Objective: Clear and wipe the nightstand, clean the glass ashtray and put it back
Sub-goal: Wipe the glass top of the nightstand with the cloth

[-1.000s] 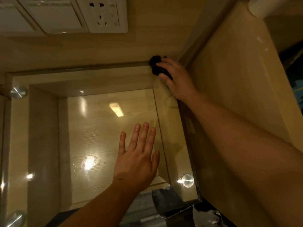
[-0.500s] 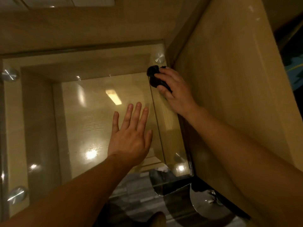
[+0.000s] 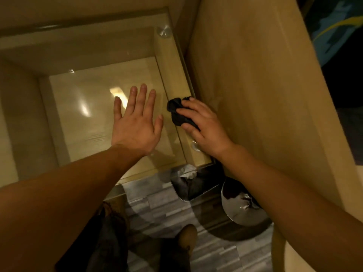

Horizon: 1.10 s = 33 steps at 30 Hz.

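Observation:
The nightstand has a clear glass top [image 3: 82, 107] over a pale wooden frame, held by round metal studs [image 3: 163, 31]. My right hand [image 3: 204, 125] presses a crumpled black cloth [image 3: 176, 110] onto the glass along its right edge, about halfway down. My left hand [image 3: 135, 122] lies flat on the middle of the glass, fingers spread, holding nothing. No ashtray is in view.
A tall wooden panel [image 3: 255, 85] rises right beside the nightstand's right edge. On the grey striped floor below stand a black bin with tissue [image 3: 188, 181] and a shiny round metal object [image 3: 239, 205]. My shoes [image 3: 186, 238] are near the bottom.
My right hand has slid the black cloth along the right edge from the back corner toward me. The left hand stayed flat on the glass. The view tilted down.

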Motion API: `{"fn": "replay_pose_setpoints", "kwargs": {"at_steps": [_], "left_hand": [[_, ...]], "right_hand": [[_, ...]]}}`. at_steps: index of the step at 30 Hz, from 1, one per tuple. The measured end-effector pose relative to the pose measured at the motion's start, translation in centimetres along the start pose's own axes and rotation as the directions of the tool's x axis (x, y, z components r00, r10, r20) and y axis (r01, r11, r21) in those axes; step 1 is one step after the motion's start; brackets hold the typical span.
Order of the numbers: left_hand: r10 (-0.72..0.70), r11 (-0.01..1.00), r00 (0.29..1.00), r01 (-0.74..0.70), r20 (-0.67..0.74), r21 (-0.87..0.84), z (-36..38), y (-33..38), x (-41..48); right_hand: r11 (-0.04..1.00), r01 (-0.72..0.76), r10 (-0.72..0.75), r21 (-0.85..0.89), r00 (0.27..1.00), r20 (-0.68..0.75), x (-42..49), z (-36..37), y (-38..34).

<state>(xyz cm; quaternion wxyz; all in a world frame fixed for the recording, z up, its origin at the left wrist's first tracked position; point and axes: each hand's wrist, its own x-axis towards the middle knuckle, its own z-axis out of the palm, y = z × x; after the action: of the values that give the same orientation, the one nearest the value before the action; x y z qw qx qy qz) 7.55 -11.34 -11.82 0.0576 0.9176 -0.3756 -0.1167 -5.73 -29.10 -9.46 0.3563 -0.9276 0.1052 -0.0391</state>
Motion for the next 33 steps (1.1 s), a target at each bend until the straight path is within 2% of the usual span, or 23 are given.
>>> {"fn": "replay_pose_setpoints", "kwargs": {"at_steps": [8,15,18,20,22,23,24,25,26,27,28,29,30,31,32,33], "left_hand": [[0.01,1.0,1.0,-0.01,-0.02,-0.004,-0.1,0.0,-0.1],[0.058,0.998,0.996,-0.059,-0.065,-0.024,1.0,-0.7,0.2],[0.046,0.994,0.997,-0.052,-0.064,-0.098,0.0,-0.7,-0.2],[0.03,0.971,0.99,-0.062,-0.141,-0.229,-1.9,-0.1,-1.7],[0.061,0.906,0.972,-0.148,-0.225,-0.397,-4.0,1.5,-4.9],[0.077,0.846,0.972,-0.182,-0.222,-0.501,-4.9,2.6,-7.0],[0.085,0.764,0.982,-0.171,-0.166,-0.622,-6.0,4.2,-9.5],[0.084,0.666,0.995,-0.101,-0.06,-0.739,-7.3,6.1,-12.1],[0.081,0.549,0.992,0.034,0.094,-0.835,-8.9,8.4,-14.7],[0.088,0.414,0.957,0.219,0.278,-0.884,-10.3,10.6,-16.9],[0.125,0.297,0.88,0.407,0.458,-0.863,-11.2,12.8,-18.6],[0.209,0.204,0.773,0.565,0.599,-0.799,-11.5,14.8,-20.1],[0.322,0.153,0.658,0.674,0.681,-0.723,-11.6,16.8,-21.3],[0.43,0.128,0.563,0.736,0.706,-0.665,-11.6,18.8,-22.3],[0.505,0.111,0.508,0.764,0.698,-0.636,-11.5,20.8,-23.1],[0.541,0.101,0.487,0.772,0.686,-0.628,-11.3,22.7,-23.8]], "right_hand": [[1.0,-0.024,0.024,0.006,1.0,0.003,-7.6,0.9,-0.9],[0.98,-0.189,0.189,0.066,0.982,-0.003,-12.5,1.6,-3.3],[0.912,-0.341,0.344,0.229,0.938,0.028,-14.4,0.9,-5.2],[0.794,-0.444,0.484,0.416,0.875,0.009,-15.9,-0.1,-7.2],[0.685,-0.451,0.59,0.572,0.804,-0.074,-17.8,-1.3,-9.5],[0.656,-0.437,0.629,0.616,0.767,-0.125,-18.9,-1.9,-10.7],[0.637,-0.426,0.663,0.643,0.728,-0.174,-20.2,-2.4,-12.0],[0.625,-0.415,0.692,0.661,0.686,-0.224,-21.6,-3.0,-13.2],[0.616,-0.403,0.717,0.677,0.642,-0.271,-23.1,-3.5,-14.4],[0.612,-0.394,0.735,0.686,0.604,-0.309,-24.5,-3.9,-15.5],[0.614,-0.392,0.743,0.685,0.578,-0.337,-26.1,-4.3,-16.4],[0.628,-0.396,0.741,0.67,0.568,-0.359,-27.7,-4.7,-17.1],[0.648,-0.407,0.731,0.644,0.569,-0.376,-29.3,-5.1,-17.6],[0.67,-0.419,0.718,0.613,0.574,-0.393,-31.0,-5.5,-17.8],[0.695,-0.433,0.702,0.573,0.579,-0.414,-32.7,-5.9,-17.8],[0.726,-0.448,0.679,0.521,0.585,-0.444,-34.4,-6.4,-17.7]]}}
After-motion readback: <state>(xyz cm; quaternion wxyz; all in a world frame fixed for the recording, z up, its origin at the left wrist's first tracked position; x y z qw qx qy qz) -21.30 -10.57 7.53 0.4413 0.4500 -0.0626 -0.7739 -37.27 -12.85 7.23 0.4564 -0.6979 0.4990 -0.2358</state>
